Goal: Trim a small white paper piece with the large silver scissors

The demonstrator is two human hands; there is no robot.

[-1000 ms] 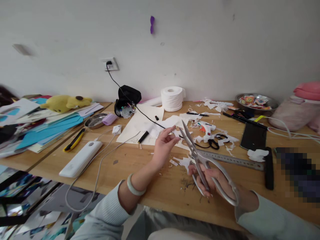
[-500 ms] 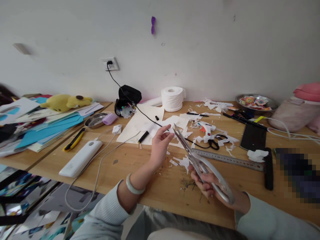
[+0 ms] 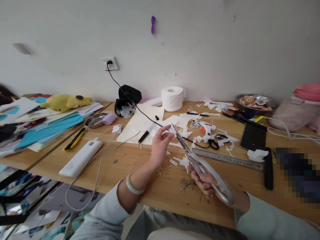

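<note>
Scissors (image 3: 200, 163), large and silver, sit in my right hand (image 3: 208, 181), whose fingers are curled tight through and around the handles just above the near edge of the wooden tabletop (image 3: 140, 173). The blades are together and point up and away to the left, their tip reaching the fingertips of my left hand (image 3: 160, 145). That left hand is raised over the tabletop with thumb and fingers pinched toward each other near the blade tip; whether a small scrap of white paper is caught between them I cannot tell. A pale bangle (image 3: 133, 186) circles the left wrist, and both arms wear light grey sleeves.

White paper scraps (image 3: 183, 162) lie on the wood just below and between the hands. Beyond them a steel ruler (image 3: 232, 160) lies flat, running off to the right, with a black phone (image 3: 252, 136) further back. A smaller pair of black-handled scissors (image 3: 212, 144) rests near a white glue gun (image 3: 206, 127). A toilet roll (image 3: 172, 98) stands upright by the wall, with a black pouch (image 3: 126, 99) to its left. On the left side lie a white power bank (image 3: 81, 158), a yellow utility knife (image 3: 74, 140) and a stack of coloured paper (image 3: 47, 128) with a yellow plush toy (image 3: 65, 102) on top.
</note>
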